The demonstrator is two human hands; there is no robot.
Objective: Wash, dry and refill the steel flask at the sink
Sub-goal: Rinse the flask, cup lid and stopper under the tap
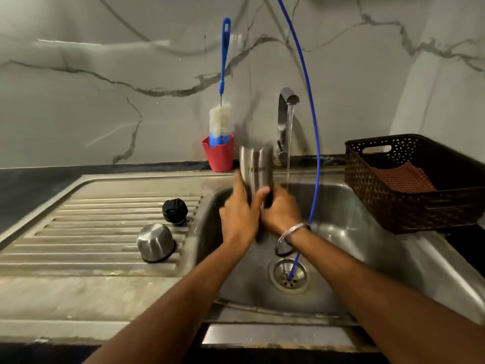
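Marble-veined wall panels back a dark tabletop [31,179] fitted with a steel sink [367,232] and ribbed drainboard [91,232]. A dark woven basket [409,206], lined with a reddish mat, sits at the basin's right edge, probably for drying. The tap [284,101] runs a thin stream into the basin. A blue hose [313,127] curves down into the drain.

The flask [256,164], a smooth steel cylinder, stands upright over the basin just left of the stream, blurred by motion. Both hands hold it low: the left hand [240,214] has its fingers curled around the body, and the right hand [282,211] wraps the opposite side. This 2-handed grip suits rubbing or rinsing; washing appears underway, with drying and refilling not yet done.

A red cup [219,156] at the wall holds a brush [221,116], bristles up to drain. On the drainboard, 1 steel cap [155,243] lies inverted beside 1 black stopper [175,210], set apart to keep the flask mouth open.
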